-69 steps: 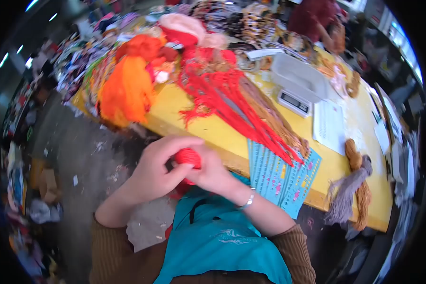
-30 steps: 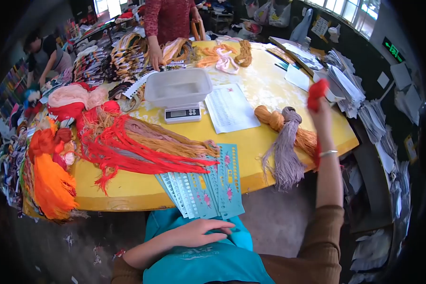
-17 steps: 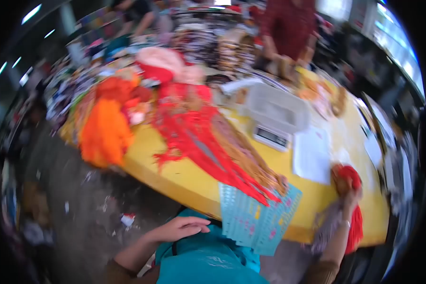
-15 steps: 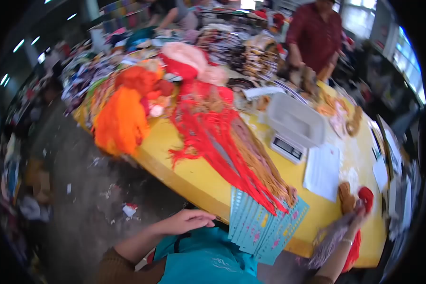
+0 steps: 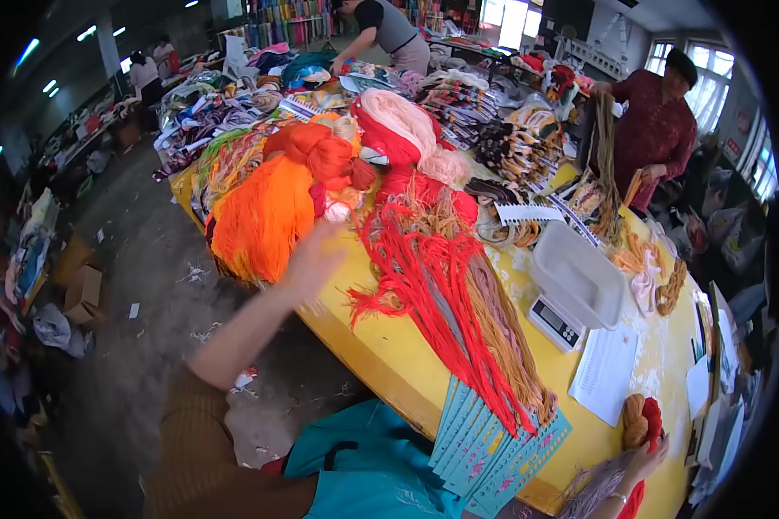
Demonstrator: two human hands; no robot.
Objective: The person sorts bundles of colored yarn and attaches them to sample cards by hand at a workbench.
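Observation:
My left hand (image 5: 316,264) is raised over the table's edge beside the orange yarn (image 5: 264,216); motion smears its fingers. At the lower right, my right hand (image 5: 647,458) is closed round red yarn (image 5: 651,422), with greyish-purple yarn (image 5: 593,486) trailing beside it and a tan skein (image 5: 634,421) next to it. Long red strands (image 5: 441,303) and brown strands (image 5: 502,320) lie across the yellow table (image 5: 346,333), their ends over turquoise printed cards (image 5: 493,445). Pink yarn (image 5: 398,121) is heaped behind them.
A scale (image 5: 556,322) with a grey tray (image 5: 580,272) stands right of the strands, near a paper sheet (image 5: 606,372). A person in dark red (image 5: 658,130) handles yarn at the far right side. Another person (image 5: 389,35) bends over the back. A cardboard box (image 5: 84,292) lies on the floor.
My left hand has moved up and forward from near my apron toward the orange yarn. My right hand remains low at the right with the red yarn. The view has shifted, showing more of the room.

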